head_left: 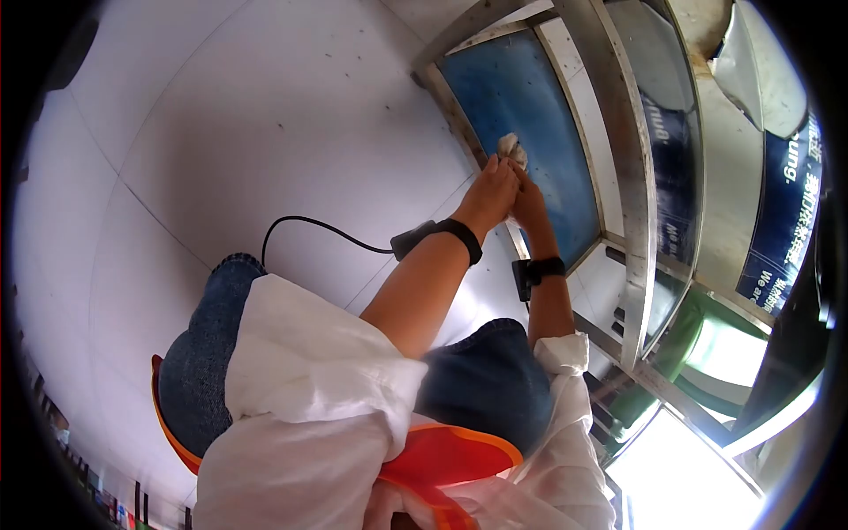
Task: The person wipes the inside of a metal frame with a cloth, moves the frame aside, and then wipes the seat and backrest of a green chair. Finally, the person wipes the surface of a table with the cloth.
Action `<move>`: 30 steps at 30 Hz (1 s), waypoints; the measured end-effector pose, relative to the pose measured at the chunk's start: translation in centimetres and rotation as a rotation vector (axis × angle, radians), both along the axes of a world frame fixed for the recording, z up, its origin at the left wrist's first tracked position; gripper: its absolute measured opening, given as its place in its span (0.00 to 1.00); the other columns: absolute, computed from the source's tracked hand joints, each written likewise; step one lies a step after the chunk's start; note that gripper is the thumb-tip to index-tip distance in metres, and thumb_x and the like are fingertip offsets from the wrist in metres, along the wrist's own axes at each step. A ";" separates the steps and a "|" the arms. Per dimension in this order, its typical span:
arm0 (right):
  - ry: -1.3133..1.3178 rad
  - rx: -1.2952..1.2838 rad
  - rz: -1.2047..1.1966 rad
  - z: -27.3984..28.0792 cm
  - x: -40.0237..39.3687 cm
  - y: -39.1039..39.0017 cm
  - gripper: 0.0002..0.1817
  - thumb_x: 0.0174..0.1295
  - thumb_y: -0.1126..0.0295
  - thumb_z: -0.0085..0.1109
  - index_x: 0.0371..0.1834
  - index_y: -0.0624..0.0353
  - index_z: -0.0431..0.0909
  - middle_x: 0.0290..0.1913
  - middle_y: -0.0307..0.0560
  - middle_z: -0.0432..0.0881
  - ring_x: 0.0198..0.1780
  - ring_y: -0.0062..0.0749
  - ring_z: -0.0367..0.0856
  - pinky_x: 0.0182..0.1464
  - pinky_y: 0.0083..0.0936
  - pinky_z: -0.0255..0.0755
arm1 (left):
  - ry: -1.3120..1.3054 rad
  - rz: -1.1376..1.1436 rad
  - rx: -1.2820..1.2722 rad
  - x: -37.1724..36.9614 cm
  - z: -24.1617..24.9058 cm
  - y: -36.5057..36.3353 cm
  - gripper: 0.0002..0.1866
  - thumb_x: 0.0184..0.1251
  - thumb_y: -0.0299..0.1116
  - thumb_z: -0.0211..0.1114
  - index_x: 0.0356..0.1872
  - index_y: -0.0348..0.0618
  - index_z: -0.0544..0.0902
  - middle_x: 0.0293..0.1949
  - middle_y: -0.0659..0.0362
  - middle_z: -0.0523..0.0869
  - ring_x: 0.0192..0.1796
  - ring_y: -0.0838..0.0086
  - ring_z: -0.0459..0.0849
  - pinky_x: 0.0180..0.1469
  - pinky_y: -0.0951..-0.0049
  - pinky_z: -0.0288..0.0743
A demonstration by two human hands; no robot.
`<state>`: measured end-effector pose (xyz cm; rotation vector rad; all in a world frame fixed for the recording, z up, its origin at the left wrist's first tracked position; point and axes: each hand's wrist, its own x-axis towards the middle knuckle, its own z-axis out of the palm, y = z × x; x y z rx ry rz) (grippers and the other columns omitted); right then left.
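Note:
A crumpled, pale, stained cloth (511, 148) lies against the blue panel (546, 115) of a metal-framed rack. My left hand (488, 194) is closed on the cloth, which sticks out past its fingertips. Pressed against it from the right, my right hand (528, 201) has its fingers closed at the lower end of the same cloth. The two hands touch, and their overlap hides part of the fingers. Each wrist has a black band with a small black box on it.
Metal rails (634, 177) of the rack curve down the right side. Beyond them are dark blue printed panels (782, 212) and a green item (685, 353). Pale tiled floor (291, 124) spreads to the left. A black cable (322, 223) runs from the left wrist box toward my denim-covered knee (199, 353).

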<state>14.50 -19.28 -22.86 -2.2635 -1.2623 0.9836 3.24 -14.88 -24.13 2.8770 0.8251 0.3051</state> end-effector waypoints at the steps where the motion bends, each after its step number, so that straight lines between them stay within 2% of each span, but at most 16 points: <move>1: -0.093 -0.030 0.016 0.2 0.1 -0.4 0.23 0.61 0.75 0.48 0.62 0.50 0.68 0.50 0.54 0.79 0.51 0.34 0.77 0.50 0.25 0.69 | -0.019 -0.021 0.039 0.2 -0.2 -0.4 0.21 0.52 0.45 0.63 0.45 0.45 0.79 0.43 0.58 0.79 0.52 0.72 0.71 0.57 0.66 0.58; 5: 0.069 0.140 0.022 -2.2 2.5 -0.9 0.23 0.60 0.74 0.49 0.61 0.50 0.69 0.49 0.53 0.79 0.50 0.35 0.78 0.50 0.24 0.69 | 0.033 0.038 -0.157 2.0 -0.2 -0.9 0.16 0.54 0.42 0.61 0.40 0.45 0.81 0.38 0.58 0.83 0.48 0.72 0.76 0.52 0.66 0.63; 7: 0.159 -0.008 -0.010 -2.4 3.7 -0.2 0.25 0.57 0.76 0.55 0.61 0.56 0.68 0.51 0.48 0.78 0.51 0.26 0.75 0.52 0.22 0.69 | -0.050 0.123 -0.408 2.4 -0.1 -0.1 0.10 0.54 0.38 0.60 0.35 0.46 0.83 0.31 0.60 0.84 0.41 0.72 0.81 0.46 0.66 0.67; 8: 0.152 -0.056 -0.020 -1.6 3.8 0.4 0.22 0.59 0.72 0.54 0.59 0.52 0.71 0.47 0.54 0.80 0.47 0.32 0.78 0.49 0.25 0.70 | -0.090 0.151 -0.383 2.7 -0.3 -0.1 0.07 0.55 0.33 0.59 0.33 0.48 0.83 0.29 0.59 0.85 0.37 0.71 0.83 0.42 0.67 0.69; 9: 0.149 -0.066 -0.029 -0.8 3.8 1.1 0.22 0.59 0.72 0.54 0.59 0.52 0.71 0.47 0.54 0.80 0.47 0.32 0.78 0.49 0.25 0.70 | -0.092 0.143 -0.395 3.1 -0.2 -0.2 0.07 0.55 0.33 0.59 0.33 0.48 0.83 0.29 0.59 0.85 0.37 0.71 0.83 0.42 0.67 0.69; 11: 0.087 -0.193 0.070 0.4 4.4 3.1 0.20 0.58 0.70 0.55 0.56 0.55 0.73 0.46 0.54 0.80 0.47 0.30 0.78 0.49 0.24 0.70 | 0.057 0.199 -0.665 4.3 0.0 0.9 0.07 0.57 0.34 0.58 0.33 0.51 0.83 0.31 0.60 0.86 0.41 0.73 0.83 0.43 0.65 0.68; 12: 0.100 -0.180 0.028 1.0 4.0 3.7 0.17 0.57 0.68 0.57 0.51 0.58 0.77 0.45 0.53 0.81 0.46 0.29 0.77 0.47 0.25 0.70 | 0.049 0.198 -0.666 5.1 -0.4 1.7 0.07 0.57 0.34 0.58 0.33 0.51 0.83 0.31 0.60 0.86 0.41 0.73 0.83 0.43 0.65 0.68; 15: 0.252 -0.199 0.163 -1.0 5.8 5.7 0.16 0.55 0.65 0.60 0.46 0.58 0.79 0.45 0.55 0.81 0.47 0.35 0.79 0.48 0.29 0.71 | -0.369 0.756 -1.026 7.4 -2.9 3.0 0.14 0.59 0.36 0.57 0.45 0.50 0.81 0.47 0.52 0.82 0.55 0.64 0.77 0.56 0.62 0.64; 16: 0.255 -0.198 0.188 -1.2 5.0 6.8 0.17 0.55 0.64 0.59 0.48 0.58 0.78 0.46 0.55 0.80 0.48 0.37 0.79 0.48 0.30 0.70 | -0.369 0.755 -1.038 6.7 -1.7 4.4 0.14 0.59 0.36 0.57 0.45 0.50 0.81 0.47 0.52 0.82 0.55 0.64 0.77 0.56 0.62 0.64; 19: 0.160 -0.051 0.195 -1.5 0.1 10.8 0.22 0.54 0.59 0.58 0.52 0.55 0.75 0.47 0.55 0.79 0.50 0.42 0.77 0.50 0.32 0.70 | 0.490 0.240 -1.025 0.7 5.5 12.6 0.19 0.61 0.38 0.55 0.53 0.51 0.77 0.56 0.58 0.77 0.59 0.60 0.73 0.57 0.44 0.62; 23: 0.040 0.224 -0.026 -3.3 -4.2 11.3 0.28 0.53 0.53 0.56 0.57 0.52 0.70 0.50 0.56 0.77 0.52 0.49 0.75 0.52 0.34 0.68 | 0.494 0.260 -1.013 -3.3 5.0 13.4 0.16 0.60 0.35 0.55 0.49 0.48 0.80 0.53 0.55 0.79 0.56 0.61 0.77 0.54 0.56 0.68; 24: 0.114 0.058 -0.228 -3.5 -4.6 11.6 0.27 0.53 0.52 0.55 0.58 0.46 0.70 0.51 0.53 0.77 0.53 0.49 0.74 0.54 0.35 0.68 | 0.495 0.270 -1.007 -3.8 5.0 13.7 0.15 0.60 0.33 0.55 0.48 0.47 0.80 0.52 0.54 0.79 0.54 0.62 0.78 0.54 0.60 0.70; 26: 0.105 0.092 -0.216 -4.3 -3.7 10.8 0.26 0.54 0.52 0.53 0.57 0.45 0.71 0.50 0.53 0.78 0.53 0.49 0.74 0.53 0.36 0.68 | 0.507 0.281 -1.000 -3.7 3.7 13.3 0.15 0.60 0.32 0.55 0.47 0.46 0.81 0.50 0.54 0.80 0.53 0.62 0.79 0.53 0.64 0.72; 27: 0.096 0.122 -0.208 -4.8 -3.1 10.3 0.24 0.55 0.52 0.52 0.55 0.44 0.72 0.49 0.53 0.78 0.52 0.50 0.75 0.53 0.36 0.68 | 0.424 0.209 -0.875 -2.8 1.3 12.1 0.16 0.59 0.32 0.56 0.49 0.47 0.79 0.49 0.53 0.81 0.52 0.62 0.79 0.52 0.64 0.73; 28: -0.280 -0.031 -0.020 1.5 -5.7 10.2 0.21 0.56 0.53 0.50 0.52 0.46 0.74 0.47 0.55 0.78 0.51 0.50 0.75 0.51 0.39 0.69 | 0.338 0.137 -0.747 -1.9 -1.2 11.0 0.17 0.59 0.32 0.57 0.51 0.47 0.78 0.48 0.53 0.81 0.52 0.62 0.79 0.52 0.63 0.73; 30: -0.520 -0.004 0.170 -0.6 -1.7 8.2 0.18 0.57 0.56 0.48 0.49 0.46 0.74 0.44 0.55 0.79 0.48 0.50 0.77 0.47 0.40 0.71 | 0.252 0.067 -0.618 -1.0 -1.8 10.6 0.19 0.59 0.32 0.58 0.53 0.47 0.76 0.47 0.52 0.82 0.51 0.63 0.80 0.52 0.63 0.73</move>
